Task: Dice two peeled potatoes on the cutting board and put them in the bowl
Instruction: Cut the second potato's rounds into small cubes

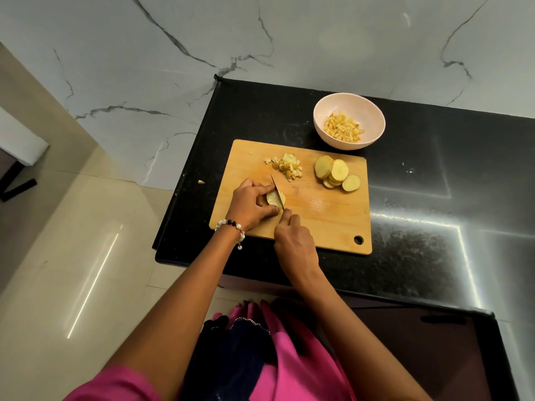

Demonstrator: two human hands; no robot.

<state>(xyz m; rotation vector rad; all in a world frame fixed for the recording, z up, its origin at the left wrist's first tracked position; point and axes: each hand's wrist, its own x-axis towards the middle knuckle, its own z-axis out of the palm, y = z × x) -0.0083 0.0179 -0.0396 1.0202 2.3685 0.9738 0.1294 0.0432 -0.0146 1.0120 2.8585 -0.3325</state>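
Black speckled tabletop [405,198] against a marbled white wall, with a wooden cutting board [327,221] sitting near its edge.

Left hand [250,205] has its grip curled over a small stack of potato slices [273,197], fingers arched and thumb tucked at the near side, so the stack stays put and the fingertips sit out of the blade's way. Right hand [293,241] has its grip wrapped round the handle of the knife [277,191], blade running straight across the stack just beside the left fingers. My guess: cutting the slices into strips or cubes.

Just beyond that left grip there's a little heap of diced potato [288,166] on the board, probably waiting to be scooped up. Off to the right of both hands, the rest of the slices [335,175] are fanned out, overlapping, not yet cut. One stray bit [201,182] landed on the tabletop left of the board.

Pink bowl [370,111] sits past the board's far right corner, off the board. It holds a modest pile of dice [343,130], nowhere near full, so I'd say roughly one potato is done.
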